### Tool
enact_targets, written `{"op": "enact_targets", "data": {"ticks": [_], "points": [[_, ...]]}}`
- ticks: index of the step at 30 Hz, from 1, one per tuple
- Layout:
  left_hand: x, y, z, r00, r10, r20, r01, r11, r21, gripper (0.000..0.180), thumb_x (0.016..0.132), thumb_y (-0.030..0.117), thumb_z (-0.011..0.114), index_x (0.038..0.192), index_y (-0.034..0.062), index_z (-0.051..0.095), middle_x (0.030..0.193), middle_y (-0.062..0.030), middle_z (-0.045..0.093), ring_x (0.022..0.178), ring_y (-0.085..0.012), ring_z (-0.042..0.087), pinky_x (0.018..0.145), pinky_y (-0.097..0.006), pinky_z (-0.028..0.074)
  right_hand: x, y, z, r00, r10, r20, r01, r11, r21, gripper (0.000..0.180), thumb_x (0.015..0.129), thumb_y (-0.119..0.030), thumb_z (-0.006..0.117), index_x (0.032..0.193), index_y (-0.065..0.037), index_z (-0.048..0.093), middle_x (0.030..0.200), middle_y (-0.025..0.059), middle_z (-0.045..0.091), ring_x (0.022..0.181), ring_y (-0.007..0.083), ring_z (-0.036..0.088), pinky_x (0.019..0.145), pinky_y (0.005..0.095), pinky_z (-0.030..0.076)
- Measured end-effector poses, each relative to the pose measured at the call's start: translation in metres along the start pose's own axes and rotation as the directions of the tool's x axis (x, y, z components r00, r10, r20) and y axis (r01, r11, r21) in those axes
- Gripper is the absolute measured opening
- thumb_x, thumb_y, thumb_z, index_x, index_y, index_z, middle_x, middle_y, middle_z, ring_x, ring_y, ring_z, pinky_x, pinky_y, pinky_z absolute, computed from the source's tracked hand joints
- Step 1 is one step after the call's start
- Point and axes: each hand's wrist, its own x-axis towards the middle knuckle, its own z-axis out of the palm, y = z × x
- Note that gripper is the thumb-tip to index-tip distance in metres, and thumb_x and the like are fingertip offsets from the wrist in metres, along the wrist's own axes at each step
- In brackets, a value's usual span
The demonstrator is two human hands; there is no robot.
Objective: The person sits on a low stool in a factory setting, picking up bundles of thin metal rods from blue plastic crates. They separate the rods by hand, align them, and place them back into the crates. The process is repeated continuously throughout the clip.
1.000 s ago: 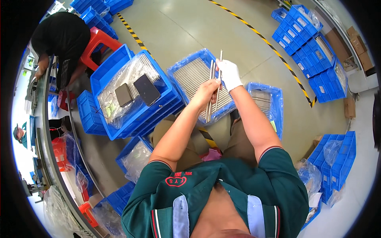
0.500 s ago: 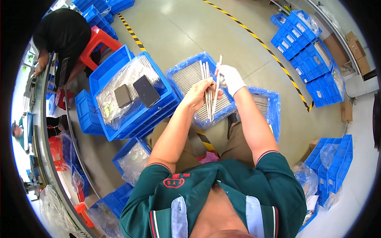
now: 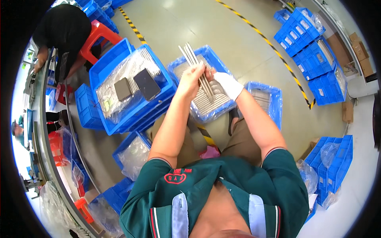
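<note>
A bundle of thin grey metal strips (image 3: 197, 68) is gripped by both my hands above a blue crate (image 3: 180, 65) lined with clear plastic and filled with more such strips. My bare left hand (image 3: 192, 78) closes around the bundle's middle. My right hand (image 3: 225, 83), in a white glove, grips the same bundle from the right side. The strips point up and to the left, away from me.
A second blue crate of strips (image 3: 274, 95) sits to the right. To the left, stacked blue crates (image 3: 104, 75) hold a plastic-covered tray with two dark flat devices (image 3: 146, 84). A person in black sits on a red stool (image 3: 97, 35). More blue crates stand at the upper right (image 3: 313, 47).
The bundle of strips has swung from pointing up-right to pointing up-left, and both hands have shifted slightly with it while keeping hold.
</note>
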Motion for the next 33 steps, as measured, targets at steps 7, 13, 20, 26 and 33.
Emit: {"op": "enact_targets", "data": {"ticks": [7, 13, 20, 26, 33], "points": [[-0.002, 0.005, 0.006, 0.954, -0.152, 0.259, 0.152, 0.988, 0.019, 0.033, 0.091, 0.034, 0.056, 0.092, 0.0013, 0.059, 0.088, -0.0127, 0.063, 0.067, -0.0116, 0.062, 0.054, -0.023, 0.054, -0.036, 0.007, 0.038, 0.95, -0.077, 0.302, 0.032, 0.988, 0.154, 0.018, 0.085, -0.019, 0.062, 0.095, -0.016, 0.047, 0.075, 0.0007, 0.048, 0.057, 0.0133, 0.049, 0.045, 0.0243, 0.042], [0.002, 0.019, 0.003, 0.993, -0.007, 0.12, -0.032, 0.947, 0.321, 0.031, 0.09, 0.034, 0.059, 0.085, 0.0032, 0.063, 0.086, -0.0058, 0.063, 0.078, -0.0113, 0.058, 0.07, -0.023, 0.048, -0.028, -0.013, 0.012, 0.926, 0.148, 0.347, -0.193, 0.976, 0.1, 0.027, 0.087, -0.03, 0.063, 0.075, -0.012, 0.046, 0.055, -0.0058, 0.034, 0.042, 0.0056, 0.031, 0.037, 0.0204, 0.025], [-0.014, 0.034, -0.015, 0.999, 0.002, -0.038, 0.013, 0.92, 0.392, 0.031, 0.091, 0.032, 0.058, 0.087, 0.0022, 0.065, 0.08, -0.0031, 0.062, 0.076, -0.0121, 0.056, 0.075, -0.027, 0.045, 0.017, -0.033, -0.084, 0.914, -0.398, -0.07, -0.178, -0.242, -0.954, 0.032, 0.081, -0.038, 0.062, 0.087, -0.007, 0.058, 0.078, 0.014, 0.063, 0.069, 0.0323, 0.061, 0.062, 0.0403, 0.048], [-0.046, -0.014, 0.026, 0.867, -0.368, 0.336, 0.027, 0.709, 0.705, 0.028, 0.087, 0.028, 0.061, 0.092, 0.0001, 0.064, 0.082, -0.0155, 0.061, 0.079, -0.0273, 0.06, 0.073, -0.037, 0.046, 0.05, 0.012, -0.108, 0.988, -0.089, -0.13, -0.157, -0.504, -0.849, 0.032, 0.08, -0.036, 0.061, 0.1, -0.01, 0.059, 0.095, 0.0178, 0.065, 0.091, 0.0365, 0.062, 0.079, 0.0453, 0.049], [-0.063, -0.021, 0.045, 0.785, -0.363, 0.501, -0.142, 0.682, 0.717, 0.034, 0.085, 0.035, 0.061, 0.084, 0.0011, 0.063, 0.08, -0.016, 0.059, 0.081, -0.0349, 0.058, 0.07, -0.043, 0.045, 0.094, 0.035, -0.114, 0.987, 0.157, -0.017, 0.076, -0.569, -0.819, 0.033, 0.077, -0.037, 0.065, 0.097, -0.01, 0.06, 0.092, 0.0171, 0.065, 0.089, 0.0336, 0.063, 0.076, 0.0438, 0.049]]}}
